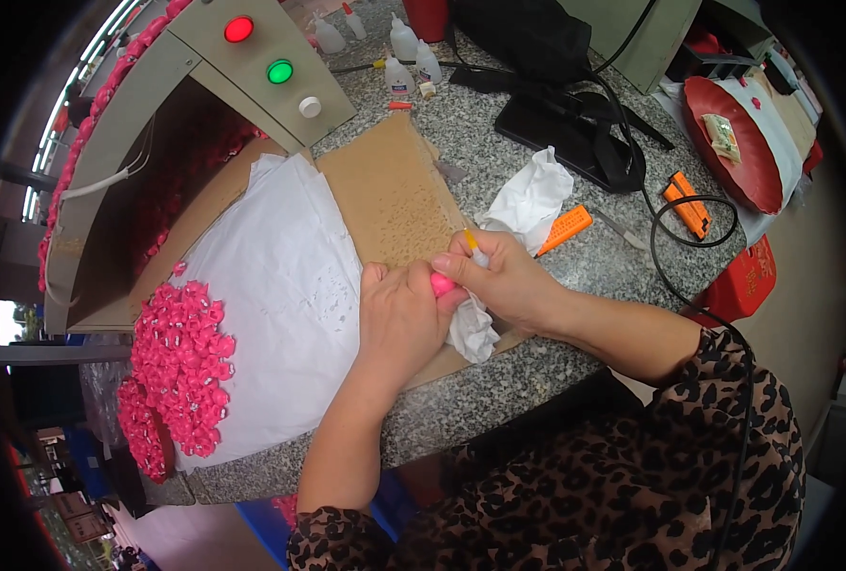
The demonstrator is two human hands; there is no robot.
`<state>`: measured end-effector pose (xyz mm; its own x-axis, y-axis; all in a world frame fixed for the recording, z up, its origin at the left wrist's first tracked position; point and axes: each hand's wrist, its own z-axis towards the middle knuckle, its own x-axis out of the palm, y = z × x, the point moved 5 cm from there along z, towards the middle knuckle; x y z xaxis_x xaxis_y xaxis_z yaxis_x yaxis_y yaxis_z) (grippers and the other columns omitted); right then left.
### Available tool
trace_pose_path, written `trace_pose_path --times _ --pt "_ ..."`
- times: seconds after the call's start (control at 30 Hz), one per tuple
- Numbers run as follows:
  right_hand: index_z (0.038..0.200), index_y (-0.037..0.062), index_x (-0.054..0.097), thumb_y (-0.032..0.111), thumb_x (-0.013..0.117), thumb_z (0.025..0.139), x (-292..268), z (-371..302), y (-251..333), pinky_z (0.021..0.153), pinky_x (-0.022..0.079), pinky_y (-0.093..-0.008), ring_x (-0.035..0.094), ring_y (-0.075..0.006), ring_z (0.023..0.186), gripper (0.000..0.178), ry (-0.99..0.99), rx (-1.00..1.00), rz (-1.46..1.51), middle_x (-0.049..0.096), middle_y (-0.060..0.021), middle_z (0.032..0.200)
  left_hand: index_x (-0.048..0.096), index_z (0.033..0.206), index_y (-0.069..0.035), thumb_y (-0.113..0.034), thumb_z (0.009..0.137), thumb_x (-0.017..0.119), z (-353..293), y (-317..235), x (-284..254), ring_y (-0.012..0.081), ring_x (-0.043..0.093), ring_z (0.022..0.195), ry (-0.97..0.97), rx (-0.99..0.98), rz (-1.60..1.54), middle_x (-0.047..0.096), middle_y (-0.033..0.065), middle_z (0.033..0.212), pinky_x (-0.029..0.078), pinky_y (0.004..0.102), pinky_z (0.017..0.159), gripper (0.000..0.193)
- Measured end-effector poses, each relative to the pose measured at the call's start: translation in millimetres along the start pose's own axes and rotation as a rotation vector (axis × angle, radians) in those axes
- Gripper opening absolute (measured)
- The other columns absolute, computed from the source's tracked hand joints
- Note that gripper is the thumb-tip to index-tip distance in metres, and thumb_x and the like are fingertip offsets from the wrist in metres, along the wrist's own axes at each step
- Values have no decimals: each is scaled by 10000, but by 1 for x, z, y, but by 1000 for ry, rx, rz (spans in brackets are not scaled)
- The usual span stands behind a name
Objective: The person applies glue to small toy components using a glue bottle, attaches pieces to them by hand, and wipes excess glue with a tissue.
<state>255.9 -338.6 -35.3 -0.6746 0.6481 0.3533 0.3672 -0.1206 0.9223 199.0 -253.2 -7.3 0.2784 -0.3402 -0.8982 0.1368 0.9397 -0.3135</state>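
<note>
Both hands meet over a brown cardboard sheet (pixel 385 190) on the table. My left hand (pixel 402 309) is closed around a small bright pink piece (pixel 442 284), mostly covered by fingers. Pressed close against it, my right hand (pixel 511 278) grips a small whitish tube with a yellow tip (pixel 477 249) that sticks up between thumb and fingers. The right thumb reaches the pink piece. Below the hands a crumpled white tissue (pixel 472 333) shows; whether the right hand also holds it is unclear.
Many pink pieces (pixel 180 366) lie heaped on white paper (pixel 285 257) at left, by a grey machine (pixel 252 71) with lit buttons. Small plastic bottles (pixel 399 76) stand behind. Orange-handled cutters (pixel 566 228), another tissue (pixel 534 195), a black cable (pixel 656 228) and a red tray (pixel 727 181) are at right.
</note>
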Motion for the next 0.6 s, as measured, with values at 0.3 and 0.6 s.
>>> trace_pose_path --times 0.3,0.6 --pt "768 28 486 155 524 843 -2 2 -4 503 387 -182 457 -34 614 152 -8 -20 55 525 -8 692 466 711 -32 -258 704 626 1 -1 1 258 527 592 -15 18 -17 538 105 614 322 344 649 277" --pt "765 33 483 162 520 846 -1 2 -4 509 390 -184 454 -33 619 156 -10 -21 74 521 -6 693 472 783 -4 -265 774 531 0 1 3 305 493 606 56 -11 -37 529 130 648 323 364 656 268"
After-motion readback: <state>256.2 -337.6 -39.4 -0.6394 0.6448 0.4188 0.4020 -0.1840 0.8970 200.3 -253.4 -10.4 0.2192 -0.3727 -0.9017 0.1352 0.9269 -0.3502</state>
